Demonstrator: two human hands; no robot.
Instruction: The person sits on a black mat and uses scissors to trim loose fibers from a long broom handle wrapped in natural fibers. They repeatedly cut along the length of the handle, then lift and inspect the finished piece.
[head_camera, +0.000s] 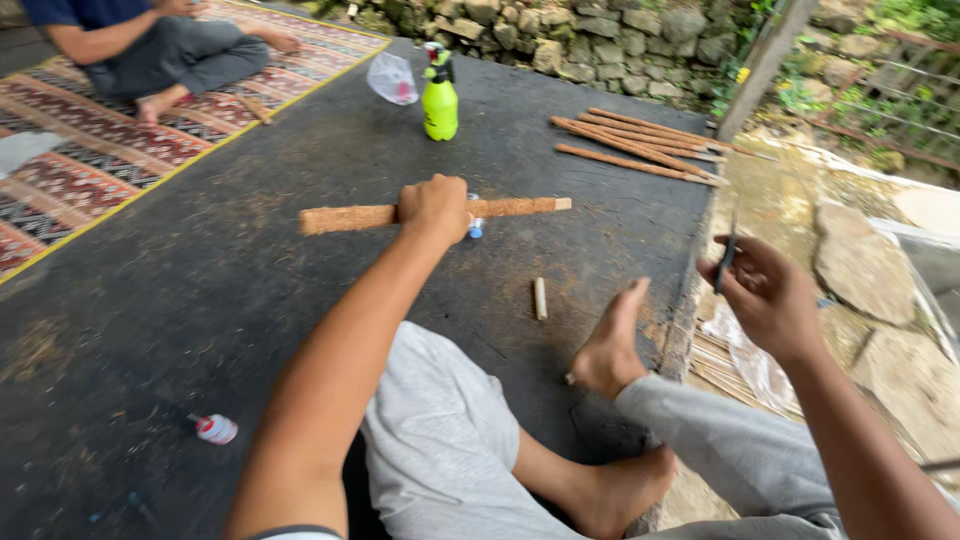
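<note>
My left hand (434, 207) is closed around the middle of a long brown fibre-wrapped stick (345, 217) that lies across the black mat (200, 300). A small clear bottle with a blue cap (476, 228) sits just under that hand. My right hand (768, 292) is raised over the mat's right edge and pinches a thin dark blade-like tool (727, 257). My bare foot (610, 345) rests between the hands, and a short pale stick piece (540, 298) lies beside it.
A pile of several thin brown sticks (640, 143) lies at the far right of the mat. A neon green spray bottle (439, 98) and a clear plastic bag (392, 79) stand at the back. Another person (160, 45) sits on a patterned rug. A small red-white bottle (215, 429) lies near left.
</note>
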